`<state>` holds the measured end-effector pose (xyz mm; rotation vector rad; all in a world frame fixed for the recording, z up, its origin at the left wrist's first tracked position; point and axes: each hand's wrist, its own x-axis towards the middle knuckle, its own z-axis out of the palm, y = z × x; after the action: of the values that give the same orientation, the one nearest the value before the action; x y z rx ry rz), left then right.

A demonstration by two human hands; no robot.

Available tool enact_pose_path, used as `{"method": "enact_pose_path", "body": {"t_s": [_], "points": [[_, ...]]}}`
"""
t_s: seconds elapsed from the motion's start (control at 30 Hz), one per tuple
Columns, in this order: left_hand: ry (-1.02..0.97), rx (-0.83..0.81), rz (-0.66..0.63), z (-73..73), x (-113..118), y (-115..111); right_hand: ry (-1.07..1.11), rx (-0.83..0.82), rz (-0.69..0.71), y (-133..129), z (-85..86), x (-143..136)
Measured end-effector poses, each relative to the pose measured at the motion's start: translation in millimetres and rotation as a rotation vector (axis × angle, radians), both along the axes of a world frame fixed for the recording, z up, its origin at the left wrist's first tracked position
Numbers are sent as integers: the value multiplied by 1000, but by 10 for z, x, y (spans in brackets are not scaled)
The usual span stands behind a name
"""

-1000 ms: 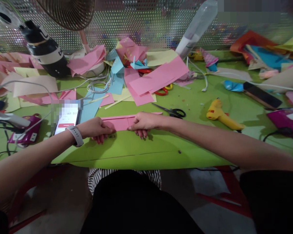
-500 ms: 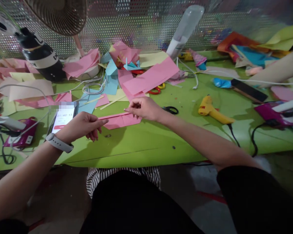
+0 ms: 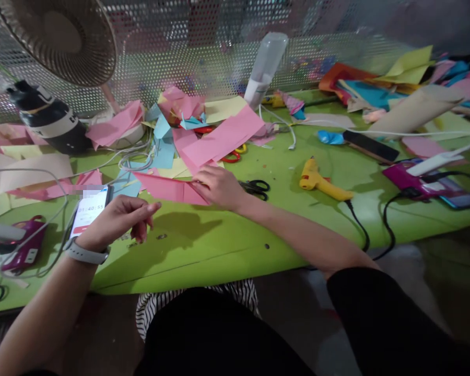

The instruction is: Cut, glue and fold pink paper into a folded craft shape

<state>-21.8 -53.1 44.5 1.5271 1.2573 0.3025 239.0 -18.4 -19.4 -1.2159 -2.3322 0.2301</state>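
Note:
My right hand (image 3: pixel 221 189) grips the right end of a folded piece of pink paper (image 3: pixel 168 189), its fingers closed on the edge. The paper is tilted, its left end pointing to the back left. My left hand (image 3: pixel 121 219), with a pale watch strap at the wrist, hovers apart from the paper over the green table (image 3: pixel 188 256). Its fingers are loosely curled with the thumb out, and nothing shows in it. Beside my left hand lies a phone (image 3: pixel 88 211) with a lit timer. Black-handled scissors (image 3: pixel 260 188) lie partly hidden behind my right hand.
A yellow glue gun (image 3: pixel 321 180) lies to the right, near a purple power strip (image 3: pixel 403 180). Pink sheets (image 3: pixel 227 133) and other scraps are heaped at the back. A fan (image 3: pixel 58 39), a black bottle (image 3: pixel 49 117) and a clear bottle (image 3: pixel 264 70) stand along the mesh partition.
My left hand has let go of the pink paper and drawn away from it. My right hand now holds the paper's right end, and the paper has turned. The view has shifted somewhat.

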Motion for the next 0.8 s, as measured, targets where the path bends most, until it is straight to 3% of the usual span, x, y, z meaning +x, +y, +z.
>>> {"method": "enact_pose_path", "body": {"t_s": [0.07,0.13,0.27,0.4,0.5,0.7,0.8], "points": [[-8,-1,-48,10,-12,49,145,-11,-76,-3,59,51],[-82,47,-8,-46,69,101,209,-1,-138,-25,84,68],[-482,91,231,-299,470,147,128,128,-196,-112,45,12],[-667,-12,465,-507,789,145,170,174,-148,-165,30,-20],[-704,-43,519,-567,818,152,355,34,-123,-141,69,17],[-721,27,465,-629,729,162,542,-603,40,-65,52,6],[-777,19,490,-658,726,151,670,-745,84,-80,2,-63]]}}
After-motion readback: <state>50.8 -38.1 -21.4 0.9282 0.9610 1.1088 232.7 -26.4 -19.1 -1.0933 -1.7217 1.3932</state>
